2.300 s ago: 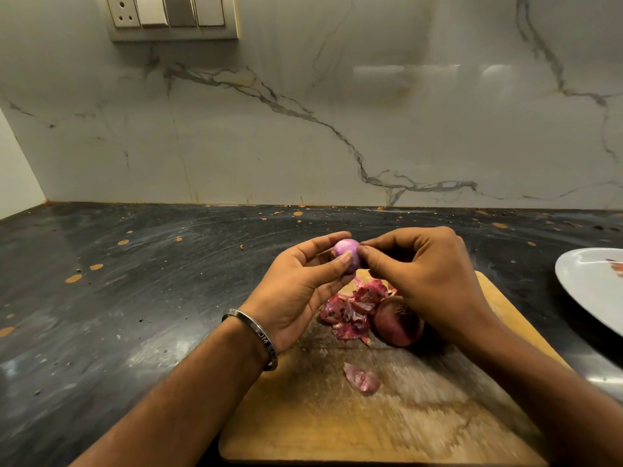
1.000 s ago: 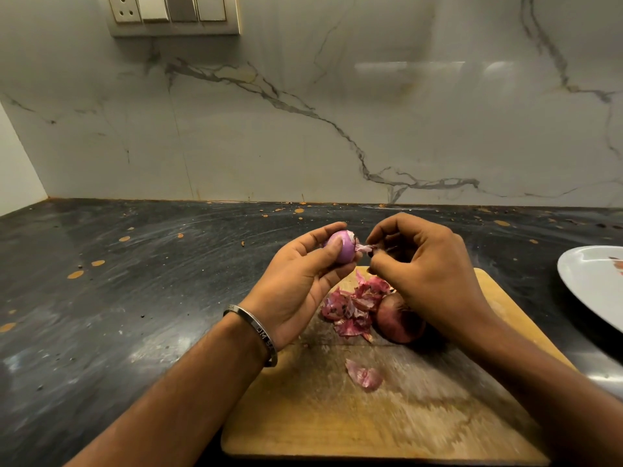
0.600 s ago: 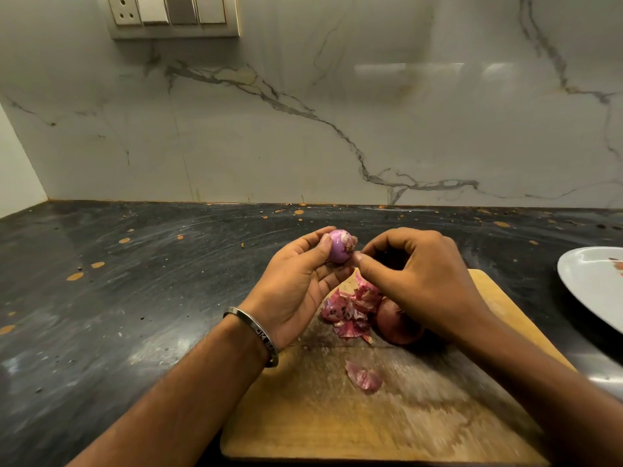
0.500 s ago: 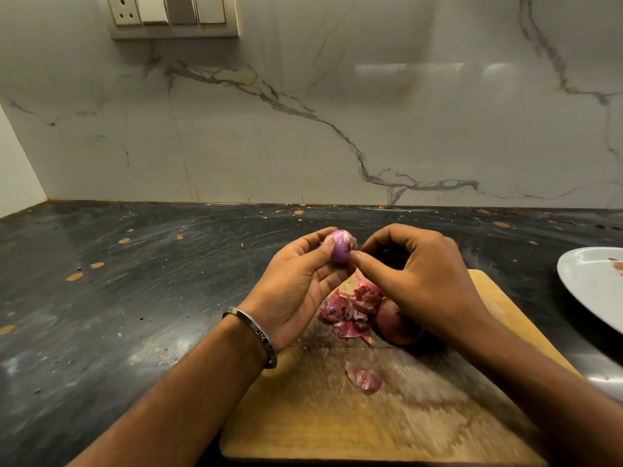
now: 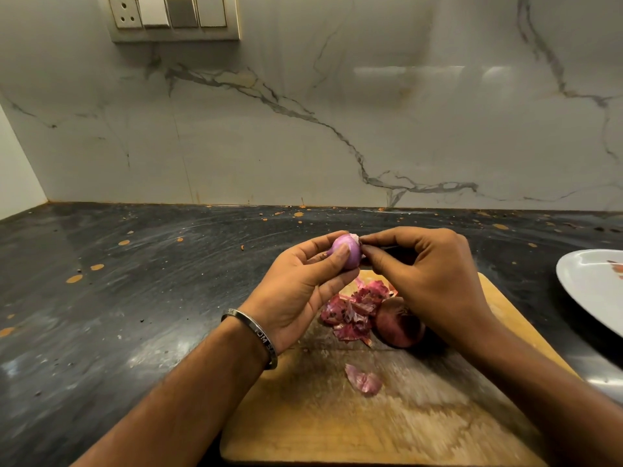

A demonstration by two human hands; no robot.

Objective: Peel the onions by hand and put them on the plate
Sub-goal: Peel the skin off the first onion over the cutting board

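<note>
Veined marble wall (image 5: 371,129), switch panel (image 5: 173,16), dark, perhaps stained countertop (image 5: 135,298).

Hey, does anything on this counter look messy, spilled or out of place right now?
Yes, slightly. Orange-brown spots are spattered across the dark countertop, thickest toward the back wall. One onion skin scrap lies apart from the main peel pile on the cutting board. Otherwise nothing stands out.

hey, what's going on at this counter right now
A person is peeling onions by hand over a wooden cutting board. The left hand holds a small, nearly bare purple onion, while the right hand pinches at its tip, picking off skin. On the board lie a pile of reddish onion skins, one loose scrap, and a second onion still in its dark red skin. The white plate at the right holds no onion in view.
</note>
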